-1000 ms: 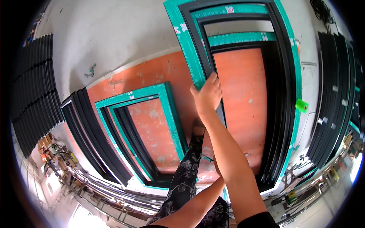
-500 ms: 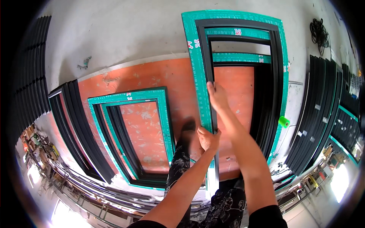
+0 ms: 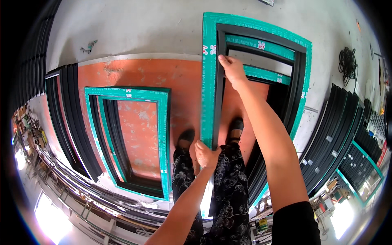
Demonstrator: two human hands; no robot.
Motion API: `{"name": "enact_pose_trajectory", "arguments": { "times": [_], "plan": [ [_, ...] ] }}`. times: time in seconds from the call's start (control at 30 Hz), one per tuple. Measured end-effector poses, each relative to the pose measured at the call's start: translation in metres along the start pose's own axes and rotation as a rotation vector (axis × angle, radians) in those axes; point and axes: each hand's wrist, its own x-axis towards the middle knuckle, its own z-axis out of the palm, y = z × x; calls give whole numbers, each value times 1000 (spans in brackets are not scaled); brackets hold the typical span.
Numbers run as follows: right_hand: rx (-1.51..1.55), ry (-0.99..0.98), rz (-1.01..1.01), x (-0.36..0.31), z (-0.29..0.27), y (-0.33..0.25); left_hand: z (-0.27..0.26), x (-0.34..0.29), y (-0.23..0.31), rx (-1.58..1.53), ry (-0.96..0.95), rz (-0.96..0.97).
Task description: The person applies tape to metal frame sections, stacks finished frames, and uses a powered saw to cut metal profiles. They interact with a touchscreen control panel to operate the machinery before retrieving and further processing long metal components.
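Observation:
A dark window frame [image 3: 210,85], its outer face covered in green protective film, is tilted up in front of me on the right. My left hand [image 3: 207,156] grips its left side bar near my knees, fingers on the outer edge and thumb toward the inner edge. Farther up that same bar, my right hand [image 3: 233,70] is closed around the inner dark edge. Behind it lie more green-and-dark frames [image 3: 267,74], partly visible through the opening.
On the left, a stack of green-filmed frames [image 3: 164,122] lies on an orange board [image 3: 139,73]. Dark profiles [image 3: 70,118] lie beyond it, with others [image 3: 331,134] at the right. A coiled black cable [image 3: 347,66] rests on the grey floor. My shoes [image 3: 235,125] stand on the board.
My right hand has moved farther up the bar. The held frame has shifted relative to my legs, and a shoe now shows inside its opening. The green roll at the right is out of sight.

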Motion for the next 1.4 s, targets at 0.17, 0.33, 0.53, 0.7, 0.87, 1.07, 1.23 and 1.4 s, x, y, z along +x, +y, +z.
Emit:
{"name": "enact_pose_trajectory", "arguments": {
  "times": [0.17,0.33,0.53,0.7,0.87,1.07,1.23,1.4],
  "plan": [
    [-494,632,-867,-2,-24,-101,-2,0,-27,45,-66,-32],
    [-332,830,-1369,38,-24,-153,2,0,-7,66,-143,-114],
    [-471,583,-1025,37,18,-60,12,2,-7,55,-72,-60],
    [-288,184,-423,-17,-20,-23,5,-1,-16,71,-56,-119],
    [328,-256,313,-20,-11,13,12,0,0,52,-89,-105],
    [298,-288,427,-25,-1,-8,-7,4,-12,31,-137,-44],
    [125,-159,299,-36,15,-14,-15,-4,-27,-36,-182,-15],
    [-149,2,120,-81,18,-25,-13,5,-34,-61,-191,17]
  ]
}}
